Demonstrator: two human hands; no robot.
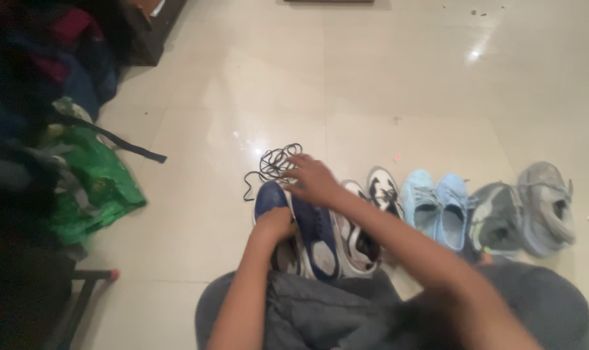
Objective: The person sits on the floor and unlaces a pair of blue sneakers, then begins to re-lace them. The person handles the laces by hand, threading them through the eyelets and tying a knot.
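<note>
1. Head view: a pair of navy blue shoes (307, 227) sits on the pale tiled floor (385, 84), just in front of the person's knees.
2. Left hand (275, 223) is clamped over the left navy shoe.
3. Right hand (312, 179) reaches over the toes, fingers spread, touching a loose black shoelace (272, 165).
4. Beside them, in a row: black-and-white sneakers (369, 214), light blue shoes (435, 204), grey sneakers (525, 210).
5. Far left lies a green plastic bag (93, 185).
</note>
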